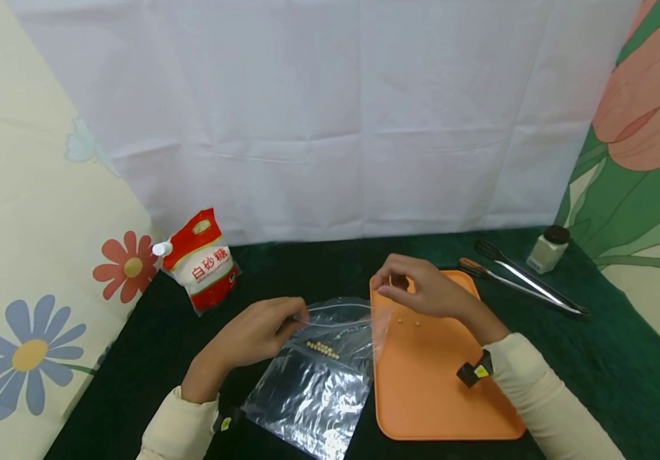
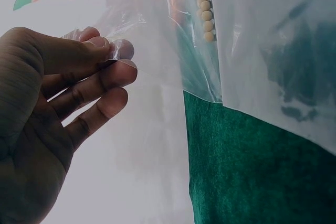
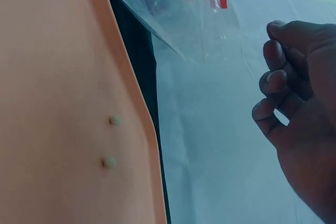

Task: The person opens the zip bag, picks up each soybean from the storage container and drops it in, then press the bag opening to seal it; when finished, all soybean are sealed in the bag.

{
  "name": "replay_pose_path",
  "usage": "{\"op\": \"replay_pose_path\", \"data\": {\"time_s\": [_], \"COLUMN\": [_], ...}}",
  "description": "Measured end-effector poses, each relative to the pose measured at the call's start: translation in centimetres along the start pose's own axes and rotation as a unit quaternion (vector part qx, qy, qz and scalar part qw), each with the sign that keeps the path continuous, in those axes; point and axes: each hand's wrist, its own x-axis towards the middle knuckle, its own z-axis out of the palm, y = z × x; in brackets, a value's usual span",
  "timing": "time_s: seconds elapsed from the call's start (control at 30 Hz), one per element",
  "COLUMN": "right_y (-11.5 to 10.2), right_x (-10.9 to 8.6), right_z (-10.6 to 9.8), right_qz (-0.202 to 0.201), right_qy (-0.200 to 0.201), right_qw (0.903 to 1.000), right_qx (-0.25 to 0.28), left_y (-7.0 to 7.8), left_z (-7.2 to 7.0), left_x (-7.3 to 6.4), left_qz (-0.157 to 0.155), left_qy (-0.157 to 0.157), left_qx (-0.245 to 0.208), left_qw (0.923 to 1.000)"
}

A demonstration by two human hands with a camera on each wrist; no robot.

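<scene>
My left hand pinches the upper edge of a clear zip bag between thumb and fingers, near the bag's left corner. Inside the bag, round pale-yellow beans lie in a cluster; in the left wrist view the beans line up along a fold. My right hand hovers by the bag's right top corner, above the orange tray. Its fingers curl and the thumb meets the index fingertip; nothing shows between them. Two loose beans lie on the tray.
A red-and-white sugar pouch with a white cap stands at the back left. To the right lie black-handled metal tongs, with a small dark-lidded jar behind them. A dark green cloth covers the table.
</scene>
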Motion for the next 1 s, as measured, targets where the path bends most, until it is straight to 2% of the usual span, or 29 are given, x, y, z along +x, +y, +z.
{"op": "replay_pose_path", "data": {"time_s": [0.13, 0.23, 0.4, 0.6, 0.8, 1.0], "right_y": [0.4, 0.8, 2.0, 3.9, 4.6, 4.8], "right_x": [-0.4, -0.9, -1.7, -2.6, -3.0, -2.8], "right_z": [-1.1, -2.0, -2.5, -1.3, -0.3, 0.1], "right_qz": [0.030, 0.061, 0.106, 0.149, 0.170, 0.154], "right_qy": [0.003, -0.012, -0.082, -0.169, -0.195, -0.200], "right_qw": [0.9994, 0.9975, 0.9896, 0.9742, 0.9658, 0.9676], "right_qx": [-0.017, -0.033, -0.052, -0.014, 0.008, -0.011], "left_y": [0.0, 0.0, 0.0, 0.0, 0.0, 0.0], "left_z": [0.0, 0.0, 0.0, 0.1, 0.1, 0.0], "left_x": [0.0, 0.1, 0.1, -0.1, 0.0, 0.0], "left_qz": [0.002, 0.004, 0.007, 0.006, 0.014, 0.010], "left_qy": [0.001, 0.000, 0.000, 0.000, 0.002, 0.003], "left_qx": [0.001, 0.001, 0.000, -0.007, -0.004, -0.003], "left_qw": [1.0000, 1.0000, 1.0000, 1.0000, 0.9999, 0.9999]}}
